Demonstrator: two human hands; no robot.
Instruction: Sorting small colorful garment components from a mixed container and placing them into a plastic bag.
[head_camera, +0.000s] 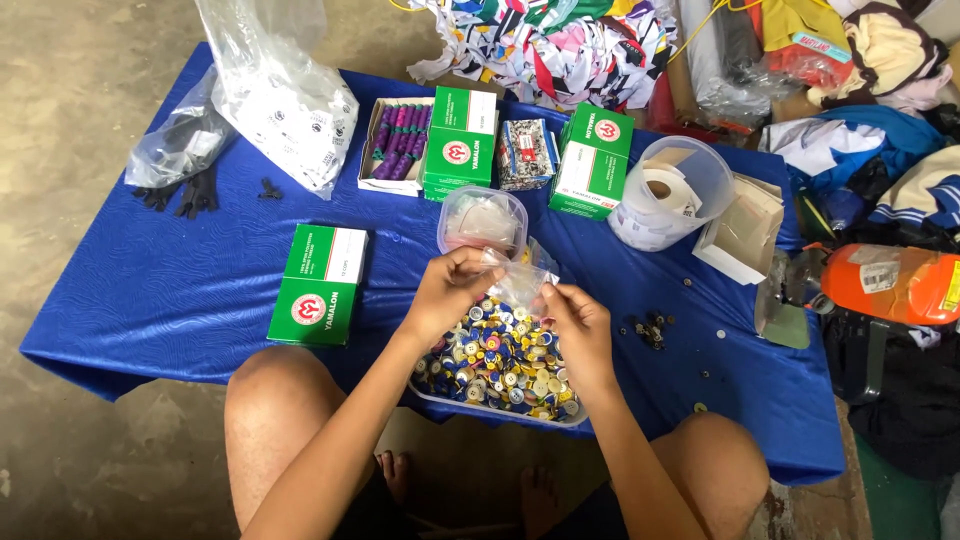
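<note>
Head cam: green box (318, 285) left of button tray (500, 365).

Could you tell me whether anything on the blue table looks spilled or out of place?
Yes: a few dark buttons lie loose on the blue cloth, right of the tray of mixed buttons, with several more scattered singly towards the table's right edge.

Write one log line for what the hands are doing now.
left hand: holds small clear bag | right hand: pinches same bag | below: tray of mixed buttons | surface: blue table
</note>
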